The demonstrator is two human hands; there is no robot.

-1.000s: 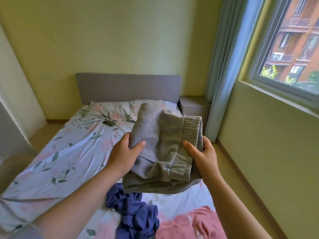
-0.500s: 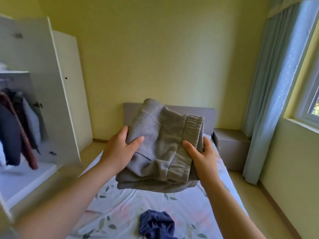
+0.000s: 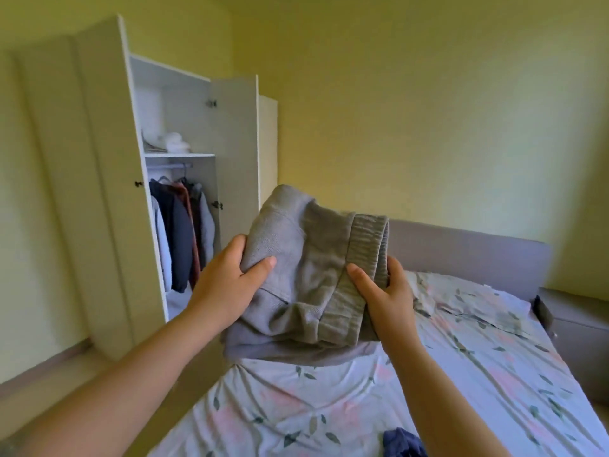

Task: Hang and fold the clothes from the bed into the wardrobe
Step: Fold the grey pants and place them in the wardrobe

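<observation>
Folded grey sweatpants (image 3: 306, 278) sit between my two hands, lifted clear of the bed (image 3: 478, 374) that spreads below and to the right of them. My left hand (image 3: 227, 285) clamps the bundle's left edge, thumb lying across the top and fingers hidden underneath. My right hand (image 3: 385, 295) grips the right edge just below the ribbed waistband (image 3: 365, 245), thumb pressed on top in the same way. Beyond and to the left of my left hand stands the white wardrobe (image 3: 108, 179) with its doors swung open. Inside, the upper shelf (image 3: 179, 155) carries a small pile of pale folded linen (image 3: 168, 141). Beneath that shelf a rail holds several hanging garments (image 3: 181, 232): a dark navy one, a reddish-brown one and lighter grey-blue ones, packed side by side. The wardrobe's bottom, below those hems, is partly hidden by my left wrist. Near my right forearm, at the lower edge of view, a crumpled dark blue garment (image 3: 400, 443) lies on the floral sheet. Behind my right hand runs the grey headboard (image 3: 461, 249), with a grey bedside cabinet (image 3: 576, 321) further right.
</observation>
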